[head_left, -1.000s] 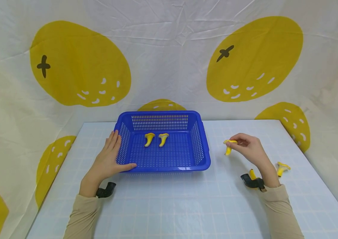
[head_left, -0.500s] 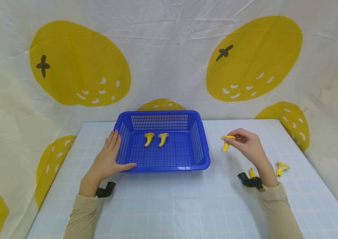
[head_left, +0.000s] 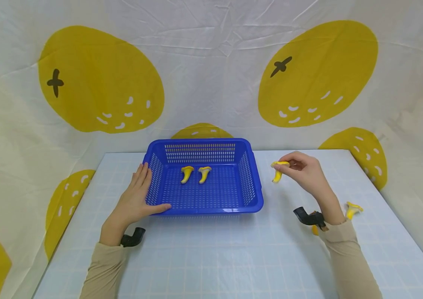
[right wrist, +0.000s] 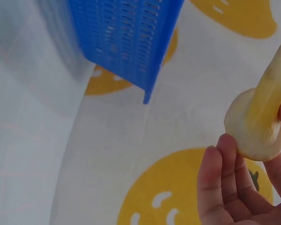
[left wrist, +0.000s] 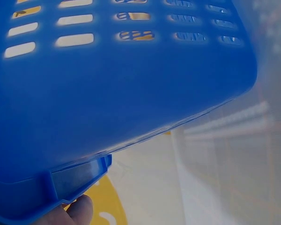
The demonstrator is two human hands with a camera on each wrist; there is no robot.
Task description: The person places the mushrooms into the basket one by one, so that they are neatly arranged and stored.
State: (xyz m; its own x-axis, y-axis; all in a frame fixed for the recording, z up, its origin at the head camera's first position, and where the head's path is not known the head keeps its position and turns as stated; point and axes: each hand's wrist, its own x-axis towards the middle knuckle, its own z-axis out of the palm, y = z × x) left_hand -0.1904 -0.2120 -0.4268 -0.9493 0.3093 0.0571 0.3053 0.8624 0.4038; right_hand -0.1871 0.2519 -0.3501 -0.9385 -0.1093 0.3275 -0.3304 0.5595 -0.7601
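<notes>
My right hand [head_left: 306,172] pinches a yellow chanterelle mushroom [head_left: 277,175] by its cap, stem hanging down, to the right of the blue basket [head_left: 200,211]. In the right wrist view the pale cap and yellow stem of this mushroom [right wrist: 262,112] show between thumb and fingers. Spread along the basket's left rim, my left hand [head_left: 133,197] rests with fingers straight and thumb on the front rim. Two more chanterelles, a left one [head_left: 186,174] and a right one [head_left: 204,175], lie side by side on the basket floor.
Another chanterelle [head_left: 353,209] lies on the table right of my right wrist. A yellow piece [head_left: 315,230] peeks out beneath that wrist, mostly hidden by the black wrist camera [head_left: 308,218]. Behind the table [head_left: 211,257] hangs a white cloth [head_left: 211,83] with yellow fruit prints.
My right hand has risen and moved slightly left toward the basket, carrying the chanterelle. The left hand and the basket have stayed where they were.
</notes>
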